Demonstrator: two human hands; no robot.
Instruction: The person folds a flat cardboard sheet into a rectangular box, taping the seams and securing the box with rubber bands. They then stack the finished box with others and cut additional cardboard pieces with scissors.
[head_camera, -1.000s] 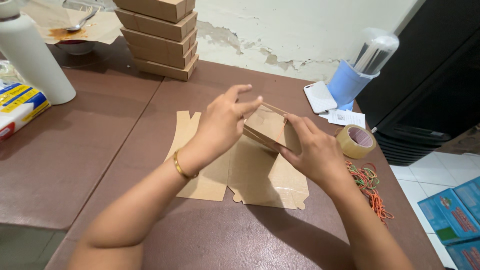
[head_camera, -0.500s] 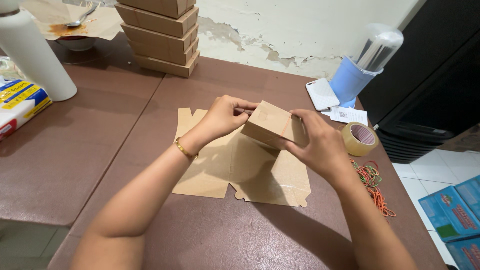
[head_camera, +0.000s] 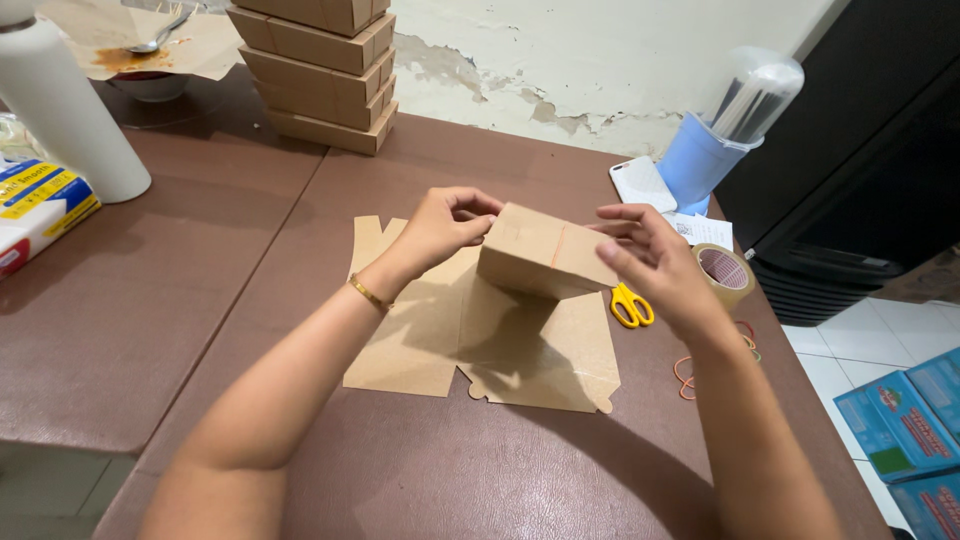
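I hold a small folded brown cardboard box (head_camera: 540, 255) above the table, one end in each hand. My left hand (head_camera: 440, 225) pinches its left end with curled fingers. Its right end rests against my right hand (head_camera: 650, 262), whose fingers are spread along the side. Under the box lie flat, unfolded brown cardboard blanks (head_camera: 480, 340) on the brown table (head_camera: 200, 330). A thin gold bracelet sits on my left wrist.
A stack of folded brown boxes (head_camera: 320, 70) stands at the back. A white bottle (head_camera: 65, 110) and a packet (head_camera: 35, 205) are at left. At right lie yellow scissors (head_camera: 630, 305), a tape roll (head_camera: 722, 272), rubber bands (head_camera: 700, 365), a phone (head_camera: 643, 183) and a blue holder (head_camera: 715, 150).
The box has been lifted and turned so its long side faces me. My hands have moved apart to its two ends. The scissors, hidden before, now show.
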